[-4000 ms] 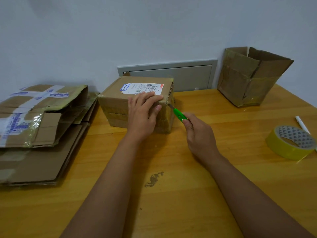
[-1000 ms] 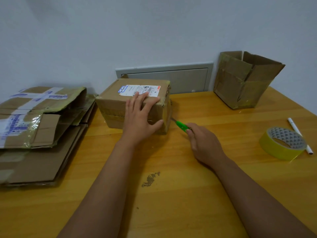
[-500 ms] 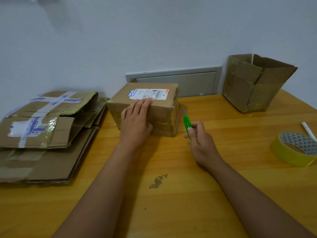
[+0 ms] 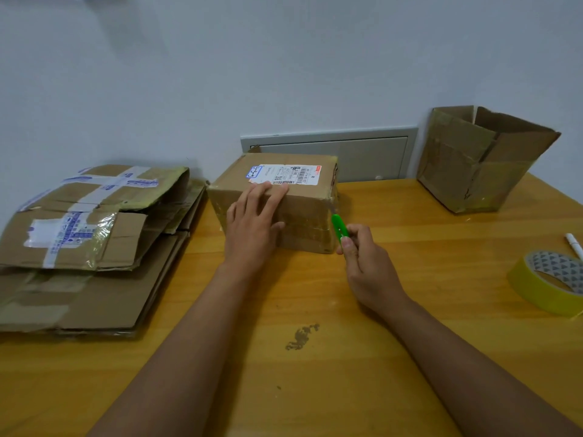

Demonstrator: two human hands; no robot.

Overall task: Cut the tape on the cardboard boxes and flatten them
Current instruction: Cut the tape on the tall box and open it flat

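- A sealed cardboard box (image 4: 293, 197) with a white shipping label (image 4: 284, 174) on its top sits at the middle of the wooden tabotop's far half, close to the wall.
- The left hand (image 4: 254, 227) lies flat against the box's near face, fingers (image 4: 268, 193) straight and reaching up over the top edge just below the label; it presses rather than grips.
- The right hand (image 4: 367, 263) rests low on the tabletop (image 4: 284, 389) just right of the box, thumb and fingers curled round a green cutter (image 4: 339, 229) that points up at the box's near right corner edge; the blade tip touches the taped corner.
- Both bare forearms stretch forward from the bottom of the frame, the left straight, the right angling in from the right.
- To the left, a stack of flattened boxes (image 4: 85, 247), crossed with tape, lies apart from the sealed box.
- At the far right, an open box (image 4: 479, 162) stands tilted against the wall, flaps up.
- Near the right edge lie a yellow tape roll (image 4: 536, 288) and, just behind it, a white pen (image 4: 574, 245).
- A grey wall panel (image 4: 362, 152) sits behind the sealed box; a dark stain (image 4: 301, 336) marks the wood between the forearms.
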